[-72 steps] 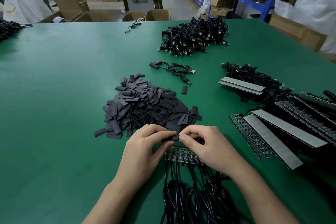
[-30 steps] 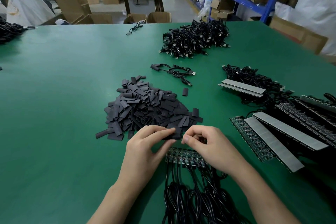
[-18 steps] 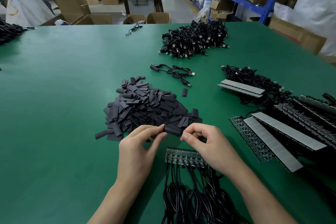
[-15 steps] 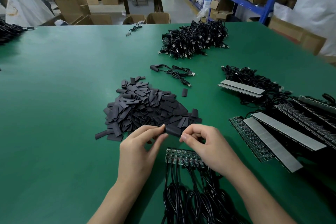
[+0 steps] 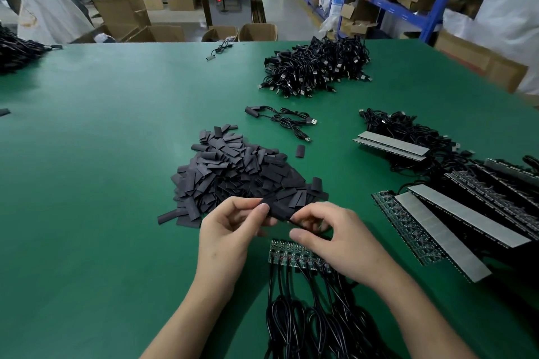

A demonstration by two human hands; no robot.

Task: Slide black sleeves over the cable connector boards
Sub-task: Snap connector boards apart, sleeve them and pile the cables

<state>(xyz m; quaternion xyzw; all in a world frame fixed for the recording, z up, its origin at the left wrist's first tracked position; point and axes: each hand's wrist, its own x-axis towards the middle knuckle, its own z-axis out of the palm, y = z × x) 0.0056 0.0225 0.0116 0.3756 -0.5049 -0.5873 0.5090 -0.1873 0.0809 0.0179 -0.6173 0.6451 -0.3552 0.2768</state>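
Sleeve pile [image 5: 239, 175], cable heap [image 5: 315, 70] behind it, board strips [image 5: 455, 218] to its right, connector boards [image 5: 291, 255] before it.

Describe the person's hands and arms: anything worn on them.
Left hand and right hand are bare: no gloves, rings or watch show. Both forearms are bare up to the frame's edge, with no sleeves in view. The nails that show are short and unpainted.

black sleeves [image 5: 239, 175], green table [image 5: 102, 154], black cables [image 5: 316, 70]
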